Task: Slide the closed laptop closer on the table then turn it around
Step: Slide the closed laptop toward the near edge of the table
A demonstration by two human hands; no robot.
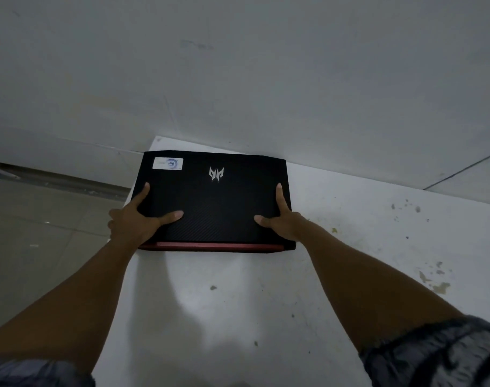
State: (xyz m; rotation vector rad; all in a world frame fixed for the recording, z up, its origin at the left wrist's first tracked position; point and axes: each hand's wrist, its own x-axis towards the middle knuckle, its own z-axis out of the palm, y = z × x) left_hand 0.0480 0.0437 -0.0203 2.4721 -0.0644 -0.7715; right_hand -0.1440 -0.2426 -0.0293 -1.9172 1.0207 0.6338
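A closed black laptop [215, 201] lies flat at the far left corner of a white table [350, 247], close to the wall. Its lid has a silver logo in the middle and a white sticker at the far left corner. A red strip runs along its near edge. My left hand [134, 219] grips the laptop's left side, thumb on the lid and forefinger along the edge. My right hand [282, 216] holds the right side the same way. The other fingers of both hands are hidden beside or under the laptop.
A grey-white wall [266, 79] rises right behind the table. The table's left edge drops to a tiled floor [42, 233]. Stains and chipped spots mark the tabletop on the right [433, 280]. White tabletop stretches between the laptop and me.
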